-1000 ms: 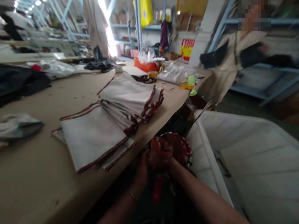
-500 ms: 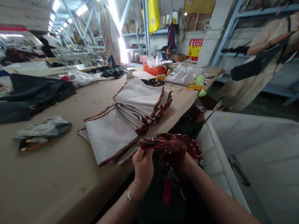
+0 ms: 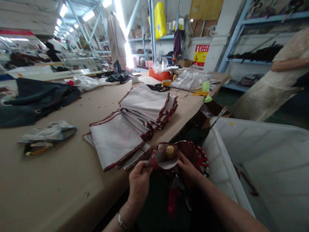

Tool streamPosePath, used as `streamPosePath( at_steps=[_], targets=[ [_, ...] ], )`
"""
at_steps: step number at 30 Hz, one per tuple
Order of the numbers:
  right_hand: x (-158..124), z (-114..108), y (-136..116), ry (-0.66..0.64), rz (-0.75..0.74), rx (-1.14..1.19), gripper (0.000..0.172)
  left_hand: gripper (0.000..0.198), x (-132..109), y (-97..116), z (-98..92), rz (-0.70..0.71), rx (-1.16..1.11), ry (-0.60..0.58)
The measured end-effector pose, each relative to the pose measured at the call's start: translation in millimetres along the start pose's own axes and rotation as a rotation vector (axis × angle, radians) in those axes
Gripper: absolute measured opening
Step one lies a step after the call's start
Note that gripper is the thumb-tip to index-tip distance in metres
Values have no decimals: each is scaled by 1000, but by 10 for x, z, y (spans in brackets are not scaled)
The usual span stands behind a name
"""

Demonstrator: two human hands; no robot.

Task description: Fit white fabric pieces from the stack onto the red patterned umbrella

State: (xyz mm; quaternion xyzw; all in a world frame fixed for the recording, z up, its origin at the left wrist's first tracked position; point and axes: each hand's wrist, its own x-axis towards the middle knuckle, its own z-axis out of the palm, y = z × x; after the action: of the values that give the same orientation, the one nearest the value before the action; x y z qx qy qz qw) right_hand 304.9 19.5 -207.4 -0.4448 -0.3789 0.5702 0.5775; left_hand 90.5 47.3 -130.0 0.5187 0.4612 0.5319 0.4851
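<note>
A red-brown patterned fabric piece with a grey inner side (image 3: pixel 160 158) is held up between my hands, curved open like a pouch. My left hand (image 3: pixel 139 182) pinches its left edge, thumb on top. At the right edge my right hand (image 3: pixel 189 169) grips the cloth, its fingers partly hidden. A rounded tan thing (image 3: pixel 170 151) shows at the opening; I cannot make out what it is. Just behind lies a round dark-red patterned item with a red and white rim (image 3: pixel 193 153). Beside it on the table are fanned stacks of grey pieces with red-brown binding (image 3: pixel 116 138).
The brown-covered table (image 3: pixel 72 180) holds a work glove (image 3: pixel 49 130), dark cloth (image 3: pixel 36 100), tape (image 3: pixel 166 82) and plastic bags (image 3: pixel 190 79). A large white bin (image 3: pixel 224 154) stands close on the right. Another person (image 3: pixel 287 64) stands beyond it.
The fabric piece has been turned and spread, so its grey inside and the tan thing now show. My left hand has moved slightly left and down. The other person has moved right.
</note>
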Motion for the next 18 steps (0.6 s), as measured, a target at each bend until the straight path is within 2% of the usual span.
streamPosePath(
  at_steps=[2, 4, 5, 6, 8, 10, 11, 12, 14, 16, 18],
  targets=[
    [76, 91, -258, -115, -64, -65, 71, 11, 144, 313, 47, 155, 42, -48],
    [159, 212, -626, -179, -146, -140, 57, 7, 295, 644, 110, 273, 84, -88],
    [191, 268, -839, -160, -196, -162, 47, 6, 358, 799, 135, 326, 94, -101],
    [215, 310, -1060, -102, -258, -165, 37, 6, 405, 938, 149, 374, 89, -111],
    [243, 318, -1476, 77, -395, -122, 31, 7, 445, 1156, 128, 469, 52, -115],
    [256, 192, -1768, 261, -473, -127, 34, 10, 410, 1277, 22, 529, 81, -75],
    [260, 80, -1836, 343, -471, -193, 37, 10, 371, 1297, -65, 539, 138, -46],
    [259, -56, -1844, 415, -432, -326, 39, 10, 323, 1289, -172, 531, 217, -8],
    [234, -357, -1684, 528, -283, -664, 43, 10, 226, 1195, -428, 477, 389, 81],
    [167, -624, -1346, 585, -132, -924, 44, 11, 150, 1028, -706, 417, 519, 143],
    [57, -815, -938, 593, -57, -1015, 38, 8, 110, 848, -963, 436, 597, 149]
  ],
)
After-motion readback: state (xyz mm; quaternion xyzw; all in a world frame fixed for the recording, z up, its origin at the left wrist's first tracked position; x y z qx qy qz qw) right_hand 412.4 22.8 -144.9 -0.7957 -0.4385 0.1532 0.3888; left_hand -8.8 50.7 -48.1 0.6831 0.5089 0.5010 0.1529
